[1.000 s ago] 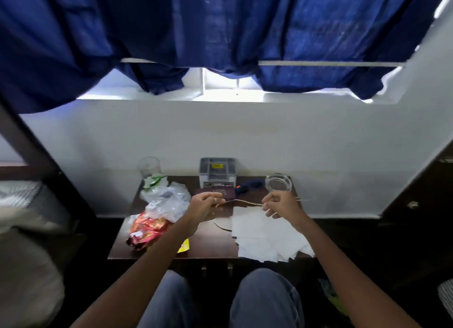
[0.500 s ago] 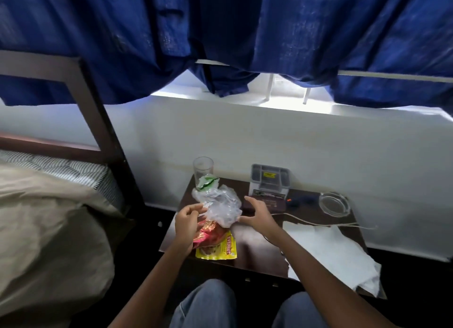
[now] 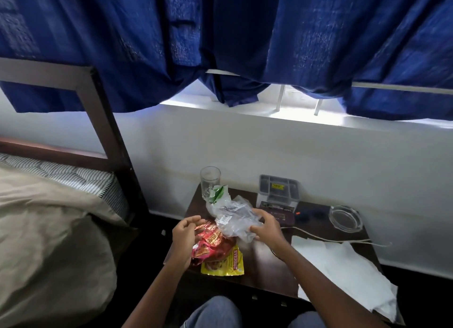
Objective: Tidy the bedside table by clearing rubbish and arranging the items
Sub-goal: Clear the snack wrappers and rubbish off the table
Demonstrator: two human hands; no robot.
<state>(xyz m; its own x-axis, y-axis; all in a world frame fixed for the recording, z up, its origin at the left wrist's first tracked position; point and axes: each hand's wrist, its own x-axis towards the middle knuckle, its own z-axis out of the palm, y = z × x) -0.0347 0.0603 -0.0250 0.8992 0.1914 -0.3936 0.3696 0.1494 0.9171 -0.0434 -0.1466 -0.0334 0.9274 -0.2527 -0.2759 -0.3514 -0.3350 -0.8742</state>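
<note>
Right hand [image 3: 266, 229] wraps thumb and fingers round the crumpled clear plastic bag [image 3: 235, 217], left of centre on the dark wooden bedside table [image 3: 267, 271]. Left hand [image 3: 186, 237] curls at eight o'clock of the bag, against the crinkled red snack wrapper [image 3: 213, 244]. Whether it is pinching or just touching, I can't tell. The flat yellow sachet [image 3: 225, 264] pokes out at six o'clock under the wrapper, and the tall clear drinking glass [image 3: 210, 180] stands at eleven.

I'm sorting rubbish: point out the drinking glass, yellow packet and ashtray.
drinking glass [image 3: 210, 180], head view, clear side wall.
yellow packet [image 3: 228, 264], head view, printed front.
ashtray [image 3: 345, 228], head view, front rim.
</note>
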